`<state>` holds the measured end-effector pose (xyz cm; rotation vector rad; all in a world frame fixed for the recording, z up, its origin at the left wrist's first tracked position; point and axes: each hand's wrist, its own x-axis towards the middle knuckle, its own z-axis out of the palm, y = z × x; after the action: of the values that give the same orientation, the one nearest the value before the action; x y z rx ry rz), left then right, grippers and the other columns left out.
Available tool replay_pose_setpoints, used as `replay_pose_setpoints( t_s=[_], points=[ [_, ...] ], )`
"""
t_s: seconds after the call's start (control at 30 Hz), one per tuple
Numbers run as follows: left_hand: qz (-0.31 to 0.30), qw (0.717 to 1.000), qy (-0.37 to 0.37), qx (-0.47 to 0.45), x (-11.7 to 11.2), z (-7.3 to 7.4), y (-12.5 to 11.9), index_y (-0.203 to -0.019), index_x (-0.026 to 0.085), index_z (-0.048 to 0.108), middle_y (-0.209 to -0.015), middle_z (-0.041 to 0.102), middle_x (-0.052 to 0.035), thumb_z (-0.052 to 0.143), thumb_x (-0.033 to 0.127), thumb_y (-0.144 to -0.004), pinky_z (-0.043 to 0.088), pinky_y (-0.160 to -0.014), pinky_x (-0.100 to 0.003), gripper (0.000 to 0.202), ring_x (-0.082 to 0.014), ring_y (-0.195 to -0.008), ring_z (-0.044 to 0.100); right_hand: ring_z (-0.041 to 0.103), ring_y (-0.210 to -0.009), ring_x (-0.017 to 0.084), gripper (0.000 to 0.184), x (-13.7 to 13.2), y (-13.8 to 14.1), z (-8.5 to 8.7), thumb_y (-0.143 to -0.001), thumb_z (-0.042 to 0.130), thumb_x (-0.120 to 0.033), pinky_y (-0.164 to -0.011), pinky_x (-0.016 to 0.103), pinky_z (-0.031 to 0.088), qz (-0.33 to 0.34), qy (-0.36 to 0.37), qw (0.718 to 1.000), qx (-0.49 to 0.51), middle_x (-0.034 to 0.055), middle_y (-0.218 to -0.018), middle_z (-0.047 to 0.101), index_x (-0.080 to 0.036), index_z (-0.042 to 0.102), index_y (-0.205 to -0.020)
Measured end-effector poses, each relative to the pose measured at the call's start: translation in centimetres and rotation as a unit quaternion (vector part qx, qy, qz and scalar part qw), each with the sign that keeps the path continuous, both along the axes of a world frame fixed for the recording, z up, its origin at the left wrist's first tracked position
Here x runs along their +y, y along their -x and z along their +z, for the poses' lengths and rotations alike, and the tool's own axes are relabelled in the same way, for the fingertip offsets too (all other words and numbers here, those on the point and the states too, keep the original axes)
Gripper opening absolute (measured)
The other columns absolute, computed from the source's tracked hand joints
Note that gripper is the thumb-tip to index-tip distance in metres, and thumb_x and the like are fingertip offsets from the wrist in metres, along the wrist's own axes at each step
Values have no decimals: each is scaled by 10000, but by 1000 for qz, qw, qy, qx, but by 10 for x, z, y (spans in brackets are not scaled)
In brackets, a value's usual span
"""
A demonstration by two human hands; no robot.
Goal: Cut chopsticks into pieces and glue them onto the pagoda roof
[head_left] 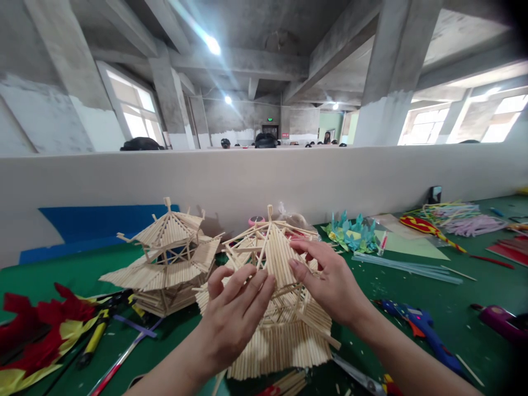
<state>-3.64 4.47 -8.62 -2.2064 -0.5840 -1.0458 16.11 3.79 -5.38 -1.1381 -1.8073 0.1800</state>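
A pagoda model made of thin wooden sticks (280, 346) stands in front of me, its upper roof partly bare frame. My left hand (239, 313) is bent over the roof's left side, fingertips against the lower left edge of a slanted stick panel (278, 256); its thumb is hidden. On the panel's right side, my right hand (324, 278) has thumb and forefinger closed on the edge. Beside my left hand stands a second stick pagoda (169, 269) with roofs covered in sticks. Loose sticks (289, 383) lie below the model at the near edge.
A blue glue gun (424, 324) and scissors (357, 374) lie right, with a purple glue gun (501, 318) farther over. Behind them are a teal paper flower (350, 232) and clear glue sticks (408, 267). Red-and-yellow cloth (45, 330) lies left. A white partition (247, 176) runs behind.
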Motion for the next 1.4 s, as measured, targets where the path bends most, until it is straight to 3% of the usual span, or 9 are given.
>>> replay_pose_setpoints(
  t_s=[0.47,0.9,1.07,1.23,1.4],
  points=[
    [-8,1000,0,24,-3,7,-1,-1047,115,594,-962,656,-90,438,100,-843,269,-873,-447,257,-256,-1005,478,525,-967,203,266,-1,0,1,-794,507,-285,-836,409,423,-4,0,1000,2,77,-1029,622,-198,582,-1035],
    [0,1000,5,17,-1,4,0,-1056,147,591,-964,664,-65,506,100,-812,265,-893,-428,263,-237,-1008,484,532,-948,203,260,-1,0,0,-796,501,-283,-797,399,435,-1,4,1000,6,75,-1023,626,-201,582,-1028],
    [14,1000,5,-1,-4,0,2,-1066,159,584,-985,671,-47,602,133,-754,278,-895,-426,313,-243,-986,504,558,-869,190,344,-2,-6,1,-803,481,-287,-727,367,448,-3,14,1000,8,67,-1015,618,-223,518,-1139],
    [40,998,-13,-46,-20,10,8,-1011,171,604,-919,690,-46,657,154,-715,336,-830,-398,302,-229,-908,545,557,-802,176,296,-13,-30,-3,-797,493,-321,-651,317,441,-59,11,997,47,50,-951,617,-235,525,-1078],
    [58,994,-9,-93,-47,10,14,-789,195,628,-709,665,-40,662,102,-694,355,-718,-387,137,-223,-757,549,544,-652,147,186,-41,-79,-38,-775,528,-367,-533,264,424,-179,49,977,108,31,-803,605,-215,508,-880]
  ],
)
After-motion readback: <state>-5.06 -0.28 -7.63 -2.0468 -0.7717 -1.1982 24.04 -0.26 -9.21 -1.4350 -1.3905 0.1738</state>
